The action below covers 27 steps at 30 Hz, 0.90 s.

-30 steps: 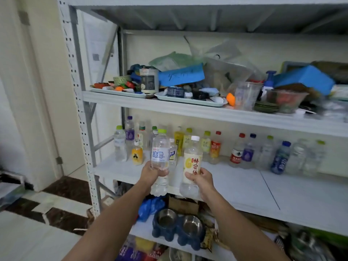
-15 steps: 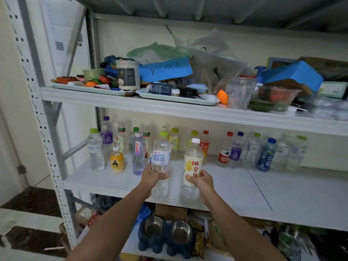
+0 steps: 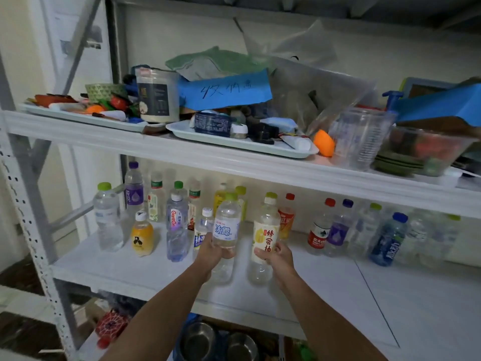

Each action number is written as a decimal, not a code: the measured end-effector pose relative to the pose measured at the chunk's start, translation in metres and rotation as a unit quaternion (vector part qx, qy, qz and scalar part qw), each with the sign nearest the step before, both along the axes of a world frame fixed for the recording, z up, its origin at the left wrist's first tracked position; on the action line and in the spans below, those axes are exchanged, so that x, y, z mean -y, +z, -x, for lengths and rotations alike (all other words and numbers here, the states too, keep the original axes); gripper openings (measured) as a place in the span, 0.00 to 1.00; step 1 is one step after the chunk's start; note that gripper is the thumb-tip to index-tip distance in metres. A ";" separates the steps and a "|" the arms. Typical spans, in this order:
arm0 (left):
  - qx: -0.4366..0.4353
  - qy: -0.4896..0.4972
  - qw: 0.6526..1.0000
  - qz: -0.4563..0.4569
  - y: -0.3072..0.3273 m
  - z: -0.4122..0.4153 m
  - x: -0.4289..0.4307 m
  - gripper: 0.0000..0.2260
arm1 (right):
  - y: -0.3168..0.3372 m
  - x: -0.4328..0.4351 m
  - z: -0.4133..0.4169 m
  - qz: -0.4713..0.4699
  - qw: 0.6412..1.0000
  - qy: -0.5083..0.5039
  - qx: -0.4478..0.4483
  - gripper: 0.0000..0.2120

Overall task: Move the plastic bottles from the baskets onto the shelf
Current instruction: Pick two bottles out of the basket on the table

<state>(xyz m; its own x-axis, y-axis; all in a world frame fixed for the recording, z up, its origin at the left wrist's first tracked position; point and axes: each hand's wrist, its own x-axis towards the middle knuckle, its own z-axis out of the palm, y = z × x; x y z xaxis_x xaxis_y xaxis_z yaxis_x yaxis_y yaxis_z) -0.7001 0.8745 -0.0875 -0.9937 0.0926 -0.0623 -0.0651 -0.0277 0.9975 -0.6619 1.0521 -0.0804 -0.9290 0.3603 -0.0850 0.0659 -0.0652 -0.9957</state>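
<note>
left hand (image 3: 212, 252) – grip clamped on clear bottle (image 3: 226, 227) | right hand (image 3: 276, 257) – grip clamped on yellow-label bottle (image 3: 265, 231) | both held over shelf (image 3: 125, 267)

Head camera looks forward and slightly down, close to the shelf (image 3: 325, 295).

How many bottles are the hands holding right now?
2. The left hand grips a clear bottle with a green cap. The right hand grips a yellow-label bottle beside it. Neither hand seems to hide a third.
</note>
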 end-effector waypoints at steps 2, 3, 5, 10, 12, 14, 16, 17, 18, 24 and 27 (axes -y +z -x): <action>0.007 0.000 1.000 0.005 -0.008 0.006 -0.003 0.21 | -0.006 0.000 0.007 0.005 1.000 0.006 -0.001 0.23; 0.010 0.000 1.000 0.005 -0.011 0.008 -0.004 0.22 | -0.010 0.000 0.010 0.009 1.000 0.011 0.000 0.23; 0.009 -0.007 1.000 0.009 -0.016 0.011 -0.007 0.23 | -0.018 0.001 0.015 0.018 1.000 0.021 0.007 0.23; -0.010 -0.047 0.999 0.017 -0.027 0.015 -0.016 0.24 | -0.037 0.007 0.022 0.025 0.999 0.031 0.024 0.24; -0.009 -0.056 0.998 0.018 -0.032 0.017 -0.020 0.28 | -0.043 0.007 0.024 0.025 0.999 0.030 0.029 0.25; -0.005 -0.059 0.998 0.022 -0.036 0.021 -0.020 0.31 | -0.048 0.006 0.026 0.030 0.999 0.029 0.029 0.25; 0.002 -0.061 0.998 0.026 -0.040 0.026 -0.020 0.33 | -0.052 0.004 0.029 0.035 0.999 0.022 0.031 0.27; 0.007 -0.060 0.998 0.033 -0.041 0.029 -0.020 0.34 | -0.054 0.004 0.031 0.038 0.999 0.017 0.032 0.29; 0.013 -0.059 0.997 0.041 -0.043 0.031 -0.020 0.35 | -0.055 0.003 0.033 0.040 0.999 0.013 0.034 0.30; 0.017 -0.049 0.997 0.058 -0.053 0.041 -0.027 0.34 | -0.057 -0.001 0.039 0.034 0.998 -0.009 0.057 0.29; 0.014 -0.057 0.997 0.049 -0.053 0.045 -0.031 0.33 | -0.058 -0.005 0.040 0.016 0.997 -0.017 0.068 0.28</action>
<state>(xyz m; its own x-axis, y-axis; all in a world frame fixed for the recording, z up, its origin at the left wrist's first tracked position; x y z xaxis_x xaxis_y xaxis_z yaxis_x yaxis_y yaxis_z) -0.7447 0.9054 -0.1406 -0.9750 0.1963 -0.1043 -0.0903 0.0787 0.9928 -0.7022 1.0566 -0.1379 -0.8949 0.3871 -0.2220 0.1982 -0.1008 -0.9750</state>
